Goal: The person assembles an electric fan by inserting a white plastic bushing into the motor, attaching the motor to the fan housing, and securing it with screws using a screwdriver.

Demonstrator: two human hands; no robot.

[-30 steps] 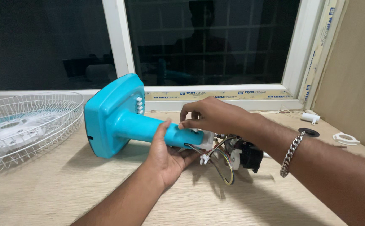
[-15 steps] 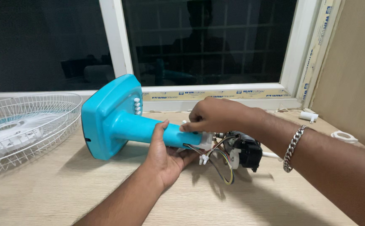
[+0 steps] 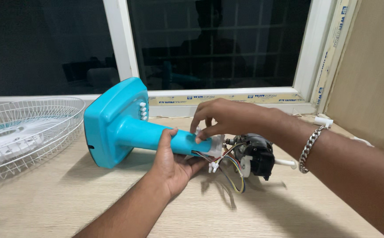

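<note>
Left hand [image 3: 172, 165] grips the sideways fan stand [image 3: 130, 130], base pointing left; right hand [image 3: 223, 119] pinches its motor-end neck.

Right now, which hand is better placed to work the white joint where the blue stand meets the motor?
Right. The right hand already has fingertips on the white joint, while the left hand cradles the blue stand from below, likely steadying it.
</note>
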